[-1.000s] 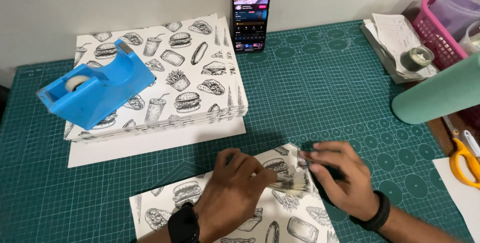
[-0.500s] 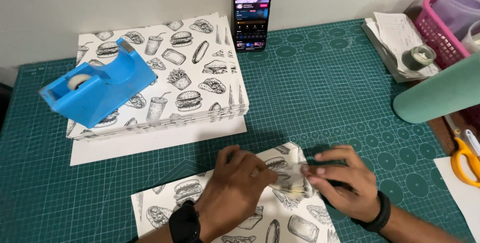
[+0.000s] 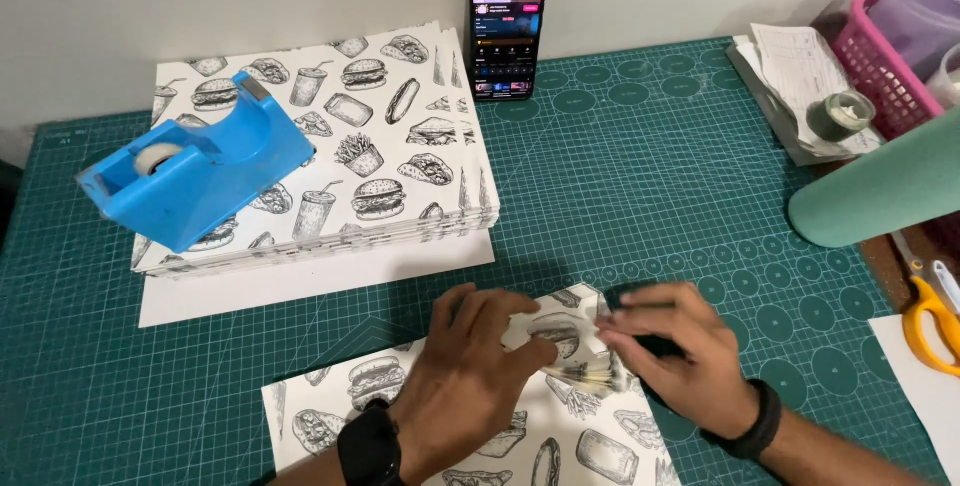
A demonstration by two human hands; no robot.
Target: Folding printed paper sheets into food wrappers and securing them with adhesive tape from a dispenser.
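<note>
Head view: left hand [image 3: 470,371] and right hand [image 3: 680,356] pinch the printed sheet's [image 3: 480,426] folded corner; sheet lies lengthwise below the tape dispenser [image 3: 200,181].

Bare forearms, a black watch [image 3: 370,443] on the left wrist, a slimmer black band [image 3: 765,419], perhaps a tracker, on the right.
</note>
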